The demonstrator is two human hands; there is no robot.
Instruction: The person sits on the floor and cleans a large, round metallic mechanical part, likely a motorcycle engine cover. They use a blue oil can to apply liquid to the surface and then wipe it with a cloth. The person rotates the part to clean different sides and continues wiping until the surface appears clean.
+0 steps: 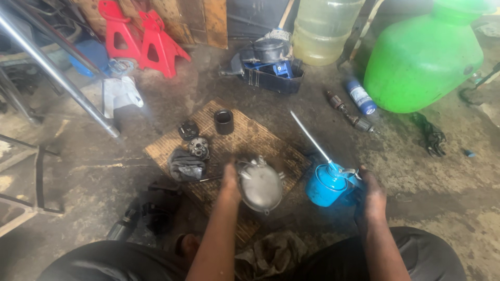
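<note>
My left hand [229, 181] grips the left side of a round grey metal housing [260, 186], which rests on a brown woven mat [250, 136]. My right hand [371, 196] holds a blue oil can [327, 183] by its trigger handle; its long thin spout [310, 138] points up and to the left. Left of the housing lie a small round metal part [199, 148], a black part [187, 129] and a dark bundled piece [185, 165]. A black cylindrical sleeve [224, 121] stands at the far side of the mat.
Behind the mat stand a black tray of parts [271, 70], a clear water jug [323, 31] and a big green tank [422, 57]. A blue spray can [361, 97] and a rusty shaft [348, 112] lie right. Red jack stands [143, 36] and a chrome tube [57, 73] are left.
</note>
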